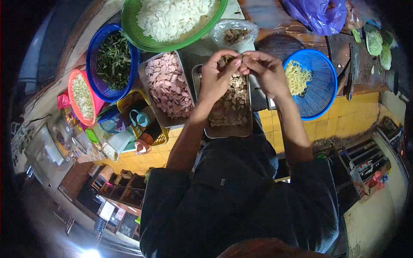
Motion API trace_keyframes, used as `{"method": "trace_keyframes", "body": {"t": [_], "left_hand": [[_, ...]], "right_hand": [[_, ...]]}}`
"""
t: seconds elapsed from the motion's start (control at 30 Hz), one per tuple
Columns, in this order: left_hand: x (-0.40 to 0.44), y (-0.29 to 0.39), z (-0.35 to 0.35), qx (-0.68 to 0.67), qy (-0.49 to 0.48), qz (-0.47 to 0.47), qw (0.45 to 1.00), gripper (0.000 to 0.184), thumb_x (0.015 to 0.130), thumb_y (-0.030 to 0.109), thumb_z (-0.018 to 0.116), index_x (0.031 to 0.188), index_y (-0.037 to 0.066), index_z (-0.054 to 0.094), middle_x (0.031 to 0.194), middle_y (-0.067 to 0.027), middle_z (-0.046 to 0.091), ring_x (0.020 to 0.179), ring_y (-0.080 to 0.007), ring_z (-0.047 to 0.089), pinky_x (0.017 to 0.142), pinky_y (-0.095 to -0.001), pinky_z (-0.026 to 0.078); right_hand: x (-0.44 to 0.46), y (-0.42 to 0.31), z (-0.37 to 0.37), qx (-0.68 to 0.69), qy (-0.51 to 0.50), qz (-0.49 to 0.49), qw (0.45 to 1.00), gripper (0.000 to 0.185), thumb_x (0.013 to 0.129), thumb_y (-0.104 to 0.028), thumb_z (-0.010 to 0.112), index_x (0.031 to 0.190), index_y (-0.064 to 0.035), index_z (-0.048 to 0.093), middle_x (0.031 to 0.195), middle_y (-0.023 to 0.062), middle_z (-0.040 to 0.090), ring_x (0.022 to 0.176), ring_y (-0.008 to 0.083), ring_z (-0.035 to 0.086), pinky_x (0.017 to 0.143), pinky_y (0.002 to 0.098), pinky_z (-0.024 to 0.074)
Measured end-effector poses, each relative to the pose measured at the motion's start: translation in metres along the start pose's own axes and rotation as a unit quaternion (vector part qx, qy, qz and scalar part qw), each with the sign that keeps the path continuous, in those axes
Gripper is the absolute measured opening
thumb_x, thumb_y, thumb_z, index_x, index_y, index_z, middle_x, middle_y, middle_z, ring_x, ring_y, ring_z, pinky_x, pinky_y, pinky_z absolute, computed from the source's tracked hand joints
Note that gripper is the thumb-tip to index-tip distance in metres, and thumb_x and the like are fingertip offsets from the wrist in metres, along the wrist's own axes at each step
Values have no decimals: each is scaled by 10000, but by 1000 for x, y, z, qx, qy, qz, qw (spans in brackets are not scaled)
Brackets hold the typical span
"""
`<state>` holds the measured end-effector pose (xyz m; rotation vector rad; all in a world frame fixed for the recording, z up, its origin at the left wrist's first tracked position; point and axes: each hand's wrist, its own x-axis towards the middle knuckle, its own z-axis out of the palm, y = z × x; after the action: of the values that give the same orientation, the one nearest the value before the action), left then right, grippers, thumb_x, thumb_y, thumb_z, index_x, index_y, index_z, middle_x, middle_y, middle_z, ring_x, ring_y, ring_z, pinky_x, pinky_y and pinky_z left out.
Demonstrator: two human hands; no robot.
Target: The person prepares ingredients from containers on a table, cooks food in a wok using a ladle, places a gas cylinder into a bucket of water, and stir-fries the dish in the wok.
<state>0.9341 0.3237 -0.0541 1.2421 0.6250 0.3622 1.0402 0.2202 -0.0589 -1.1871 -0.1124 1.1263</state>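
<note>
Both hands meet above the far end of a metal tray [228, 131] holding brown and pale chopped pieces [235, 92]. My left hand [220, 75] has its thumb and fingers pinched together; what lies between them is too small to name. Pinched fingertips also show on my right hand [266, 71], touching those of the left, with a small brownish bit between them that I cannot make out. Just beyond the hands lies a clear plastic bag [246, 31] with brown pieces inside. Left of the tray, a second metal tray [172, 125] holds pinkish sliced pieces [168, 86].
A green basket [172, 46] of white slices is at the top. Blue baskets hold leafy greens [112, 60] at left and yellow noodles [297, 77] at right. A red basket [83, 96], a purple bag [316, 15] and a knife [353, 66] lie farther out.
</note>
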Motion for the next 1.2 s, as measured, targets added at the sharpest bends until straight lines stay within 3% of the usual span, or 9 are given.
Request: {"method": "trace_keyframes", "body": {"t": [0.2, 0.27, 0.37, 0.43, 0.53, 0.73, 0.8, 1.03, 1.2], "left_hand": [[-19, -28, 7, -184, 69, -56, 979, 136, 852, 40, 520, 989, 39, 514, 816, -51, 562, 691, -112, 519, 625, -253, 445], [-15, -34, 2, -343, 177, -23, 922, 132, 857, 50, 514, 989, 54, 516, 843, -39, 558, 712, -134, 516, 659, -261, 441], [-15, -31, -11, -387, 110, -89, 911, 182, 882, 183, 485, 1006, 53, 517, 953, -55, 562, 828, -174, 547, 726, -319, 444], [-14, -47, -23, -501, -41, -172, 847, 304, 904, 304, 417, 1048, 57, 519, 1030, -77, 573, 929, -196, 552, 793, -377, 437], [-13, -38, -20, -579, -38, -165, 798, 291, 897, 300, 437, 1047, 72, 535, 1011, -82, 587, 933, -189, 551, 775, -375, 444], [-24, -33, -34, -571, 24, -211, 793, 275, 887, 326, 459, 914, 61, 527, 870, -67, 520, 762, -165, 516, 707, -303, 442], [-28, -29, -38, -535, 33, -218, 815, 294, 885, 344, 456, 937, 62, 519, 884, -78, 520, 786, -177, 515, 698, -318, 447], [-33, -20, -50, -557, 32, -176, 811, 421, 899, 414, 378, 989, 23, 505, 940, -116, 513, 842, -220, 516, 774, -355, 448], [-31, -18, -50, -592, 21, -173, 787, 433, 903, 392, 376, 1037, -2, 493, 988, -152, 505, 928, -250, 499, 840, -385, 436]], "right_hand": [[-25, 17, 15, -122, 78, -128, 981, 184, 839, -80, 556, 988, 28, 572, 792, 44, 606, 689, 82, 559, 622, 220, 460], [-32, 3, 18, -160, 118, -199, 959, 174, 838, -91, 561, 990, -10, 584, 806, 39, 618, 702, 95, 567, 605, 213, 440], [-26, -12, 17, -304, 97, -261, 911, 160, 807, -95, 587, 948, -22, 601, 847, 91, 632, 710, 177, 596, 632, 261, 463], [-23, -24, 29, -511, -107, -351, 777, 174, 788, -92, 598, 938, -6, 609, 943, 118, 625, 802, 221, 603, 711, 295, 468], [-5, -17, 42, -491, -63, -382, 781, 155, 772, -105, 593, 907, -37, 630, 916, 122, 622, 819, 293, 595, 727, 345, 469], [99, 33, 17, -717, 68, -102, 686, 153, 792, -129, 492, 833, -70, 627, 897, 169, 619, 779, 317, 618, 676, 390, 493], [119, 51, 13, -816, 114, -148, 547, 178, 797, -173, 478, 816, -85, 631, 806, 181, 625, 778, 307, 622, 668, 411, 497], [132, 39, 10, -783, 74, -40, 616, 244, 825, -271, 464, 917, -111, 625, 922, 189, 610, 843, 317, 612, 708, 395, 497], [109, 22, 13, -836, 30, -43, 547, 281, 816, -202, 482, 1049, -64, 557, 970, 152, 599, 893, 303, 601, 750, 395, 490]]}}
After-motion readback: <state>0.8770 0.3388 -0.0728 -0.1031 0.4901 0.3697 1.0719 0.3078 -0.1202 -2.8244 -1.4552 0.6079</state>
